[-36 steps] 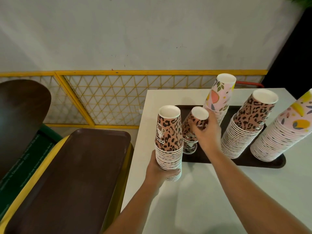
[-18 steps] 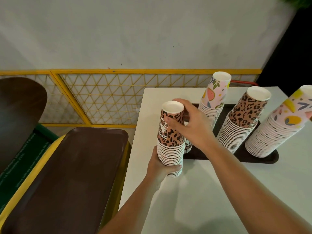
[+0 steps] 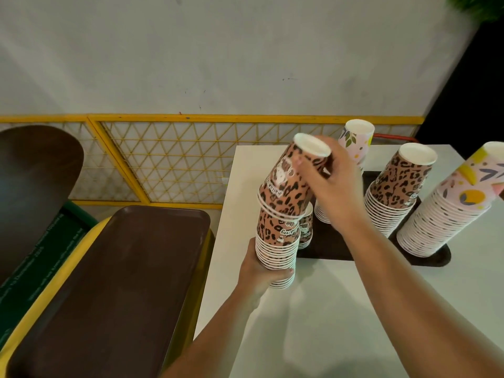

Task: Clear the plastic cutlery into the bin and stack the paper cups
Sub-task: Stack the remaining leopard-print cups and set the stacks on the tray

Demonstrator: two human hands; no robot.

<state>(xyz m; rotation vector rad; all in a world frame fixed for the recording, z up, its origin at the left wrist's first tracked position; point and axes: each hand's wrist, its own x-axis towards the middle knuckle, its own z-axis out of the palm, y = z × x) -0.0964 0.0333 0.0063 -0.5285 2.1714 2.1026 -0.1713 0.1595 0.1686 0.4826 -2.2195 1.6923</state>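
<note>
Head view: the left hand (image 3: 261, 271) wraps around the lower rims of a leopard-print stack (image 3: 276, 241) of inverted paper cups at the near-left edge of the white tabletop (image 3: 341, 309), fingers closed on it. The right hand (image 3: 327, 184) is clamped on a tilted leopard cup (image 3: 293, 178) — thumb on the near wall, the other fingers behind — its open mouth partly over the top of the stack, not yet seated square.

Behind, a dark tray (image 3: 425, 259) carries a small leopard cup (image 3: 305, 227) just beside the held stack, a floral stack (image 3: 354, 140), a taller leopard stack (image 3: 395, 192) and a yellow-patterned stack (image 3: 450, 214). No plastic cutlery shows. To the left, a brown tray (image 3: 114, 282) lies over a yellow-edged bin (image 3: 49, 274).

Judgement: these cups are very light and thin-walled, so they crush under a hard pinch; the rolled rim and base ring are the stiffer spots. The mid-wall grip near the base suits 1 cup. The stack is likely top-heavy and bendy — holding it low, as here, steadies it while the tilted cup is straightened and pressed down.
</note>
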